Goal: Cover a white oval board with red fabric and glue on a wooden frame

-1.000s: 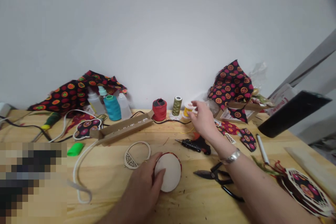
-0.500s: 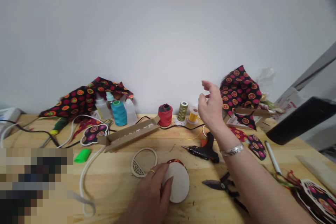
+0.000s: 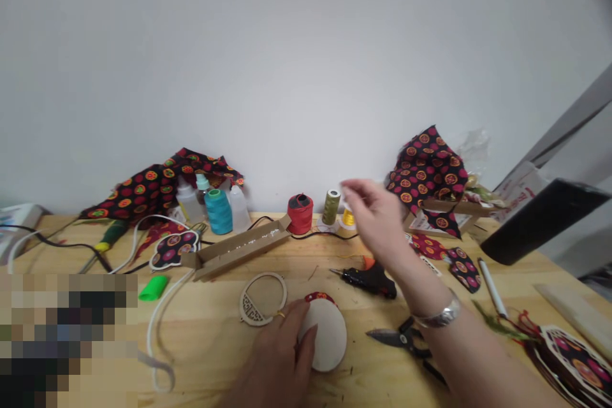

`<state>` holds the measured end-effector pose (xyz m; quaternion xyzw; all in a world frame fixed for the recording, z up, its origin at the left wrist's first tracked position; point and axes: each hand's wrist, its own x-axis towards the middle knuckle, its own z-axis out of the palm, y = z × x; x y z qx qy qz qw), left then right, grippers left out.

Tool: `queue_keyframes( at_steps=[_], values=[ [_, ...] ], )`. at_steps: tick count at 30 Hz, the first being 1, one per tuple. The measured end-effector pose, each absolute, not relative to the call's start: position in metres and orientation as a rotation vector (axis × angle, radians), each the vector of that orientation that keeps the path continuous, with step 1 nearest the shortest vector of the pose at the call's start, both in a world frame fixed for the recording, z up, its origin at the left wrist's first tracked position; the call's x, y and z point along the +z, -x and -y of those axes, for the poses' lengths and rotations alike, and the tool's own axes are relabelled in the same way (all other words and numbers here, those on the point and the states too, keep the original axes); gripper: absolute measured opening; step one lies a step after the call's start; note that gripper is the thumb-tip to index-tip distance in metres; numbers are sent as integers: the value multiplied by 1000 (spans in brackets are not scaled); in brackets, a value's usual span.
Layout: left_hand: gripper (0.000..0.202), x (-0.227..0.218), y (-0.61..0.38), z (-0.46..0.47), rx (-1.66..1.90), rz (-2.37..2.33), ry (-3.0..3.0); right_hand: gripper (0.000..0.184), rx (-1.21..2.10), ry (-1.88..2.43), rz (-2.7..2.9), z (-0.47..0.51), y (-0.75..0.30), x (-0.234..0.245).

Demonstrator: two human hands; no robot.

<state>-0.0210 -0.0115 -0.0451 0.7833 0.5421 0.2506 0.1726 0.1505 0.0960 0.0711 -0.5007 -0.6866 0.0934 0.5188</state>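
Note:
My left hand [image 3: 282,347] lies on the table, its thumb and fingers closed on the left edge of a white round disc [image 3: 327,335]. A strip of red patterned cloth [image 3: 319,297] shows at the disc's far edge. Just left of these fingers lies a ring-shaped wooden frame [image 3: 253,312] with a cut-out lattice. My right hand [image 3: 373,217] is raised in front of the yellow thread spool [image 3: 349,219], smeared by motion. Its fingers are bent, and whether they hold anything cannot be seen. Below it a black glue gun [image 3: 366,280] lies on its side.
Black-handled scissors [image 3: 401,338] lie under my right forearm. Behind are a long cardboard box [image 3: 243,248], a red spool [image 3: 300,215], a green spool [image 3: 331,207] and a blue spool [image 3: 220,211]. Patterned cloth [image 3: 428,169] is heaped at the right; a white cable [image 3: 152,325] curves at left.
My right hand has come down and to the left, from beside the cloth heap to the yellow spool. My left hand stays on the disc. The view has shifted slightly.

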Motion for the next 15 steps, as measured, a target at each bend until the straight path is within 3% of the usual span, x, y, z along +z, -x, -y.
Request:
queue_keyframes(
  at_steps=[3,11,15],
  values=[
    [39,-42,21,12,674,-1502,-2183,18,407,1186,1930,-102,-103,66],
    [41,-56,21,13,732,-1464,-2198,42,490,1336,2055,-159,2,48],
    [41,-49,21,13,719,-1446,-2183,31,548,1416,2065,-168,20,44]
  ],
)
